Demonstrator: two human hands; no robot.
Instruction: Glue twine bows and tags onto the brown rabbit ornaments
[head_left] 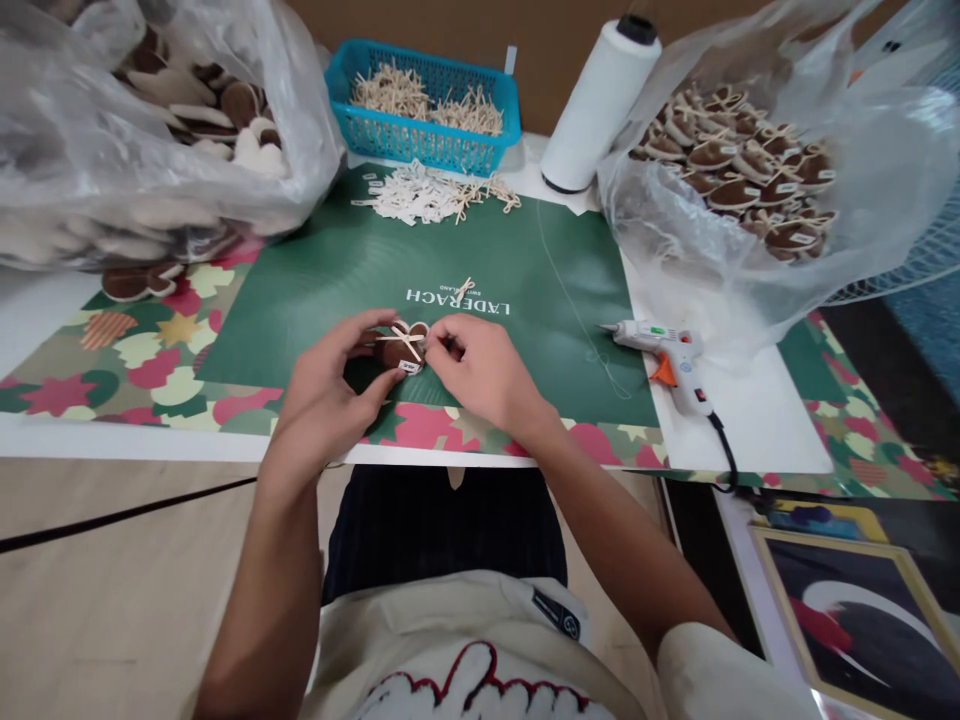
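Between my hands, just above the front of the green mat (pixel 300 300), is a small brown fabric mouse-head piece (pixel 391 354) with pale-edged round ears, a cream bow and a white label. My left hand (pixel 330 380) grips its left side and lower edge between fingers and thumb. My right hand (pixel 480 370) is closed in a pinch at its right ear and edge, and whether anything else is in that pinch is hidden. A loose cream bow (pixel 466 290) lies on the mat behind the hands, over printed lettering.
A glue gun (pixel 667 355) rests at the right, its cord hanging off the edge. Behind stand a blue basket (pixel 427 148) of bows, a pile of white labels (pixel 416 195) and a thread cone (pixel 600 100). Plastic bags of brown pieces stand left (pixel 300 120) and right (pixel 885 190).
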